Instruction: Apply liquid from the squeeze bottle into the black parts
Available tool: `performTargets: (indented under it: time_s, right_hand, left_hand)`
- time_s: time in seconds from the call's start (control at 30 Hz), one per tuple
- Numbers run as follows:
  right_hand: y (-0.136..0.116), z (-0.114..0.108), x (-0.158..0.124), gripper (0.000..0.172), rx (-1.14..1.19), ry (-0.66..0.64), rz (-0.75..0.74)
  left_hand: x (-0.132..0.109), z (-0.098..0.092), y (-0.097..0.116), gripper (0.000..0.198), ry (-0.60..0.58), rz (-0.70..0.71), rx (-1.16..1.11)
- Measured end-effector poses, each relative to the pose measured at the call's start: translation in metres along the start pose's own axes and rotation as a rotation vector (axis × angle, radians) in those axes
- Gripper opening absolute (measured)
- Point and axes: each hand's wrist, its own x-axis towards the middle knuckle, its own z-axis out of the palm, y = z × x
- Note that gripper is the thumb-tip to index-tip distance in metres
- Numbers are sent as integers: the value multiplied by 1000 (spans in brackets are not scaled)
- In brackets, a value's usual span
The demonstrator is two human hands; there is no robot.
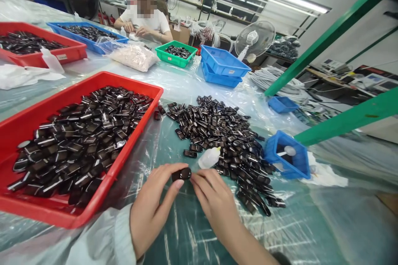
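Between the thumb and forefinger of my left hand is a small glossy black plastic casing, held above the table. The fingers of my right hand are drawn together at the casing's right end; whether they pinch something small there is hidden. Just beyond my hands a white squeeze bottle with a yellowish tip lies on its side. It rests against a loose pile of similar black casings. To the left, a large red tray holds many more of these casings.
A small blue bin with a white spoon-like tool stands right of the pile, beside a green post. Farther back are stacked blue trays, a green tray and a bag of pale pieces. A person sits across the table.
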Motion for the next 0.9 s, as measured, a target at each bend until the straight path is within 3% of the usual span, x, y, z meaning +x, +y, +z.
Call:
performTargets:
  time_s: [0.13,0.27,0.37,0.5,0.6,0.7,0.9]
  right_hand:
    - [2,10,5,28,-121,-104,64]
    - [3,8,4,30,-95,-126,90]
    - [-1,-8,6,24,202,-96,182]
    - [-8,-37,10,5,935,-100,570]
    - [-11,-46,9,9,1352,-160,718]
    - [-14,-41,7,14,1537,-145,756]
    - [-15,-38,6,12,1645,-129,828]
  left_hand:
    - [-3,2,1,26,-29,55,25]
    - [-3,2,1,28,-58,122,50]
    - [-4,1,0,28,-82,152,47]
    - [-4,0,-1,28,-127,183,66]
    - [-3,0,0,27,-151,226,75]
    - [-2,-1,0,26,-150,277,93]
    - [-3,-3,1,27,-171,293,131]
